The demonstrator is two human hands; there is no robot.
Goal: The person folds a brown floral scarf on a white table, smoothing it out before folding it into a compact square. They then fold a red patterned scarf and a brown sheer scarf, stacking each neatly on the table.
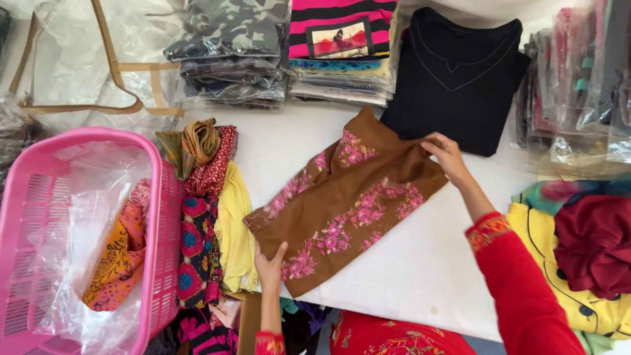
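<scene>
Brown garment with pink floral embroidery (345, 204) lies folded, diagonal, at centre of the white desk (420, 263). Left hand (269, 264), at 7 o'clock, fingers pinching its lower corner; right hand (447, 156), at 2 o'clock, fingers grasping its upper edge. Pink basket (161, 217) at 9 o'clock, black top (453, 79) at 1 o'clock.

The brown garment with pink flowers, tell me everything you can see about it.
The brown garment looks like soft woven cloth with pink floral embroidery in bands. It lies folded into a long rectangle, set diagonally on the white table. The left hand grips its lower near edge; the right hand pinches its upper far corner, beside a black top.
</scene>
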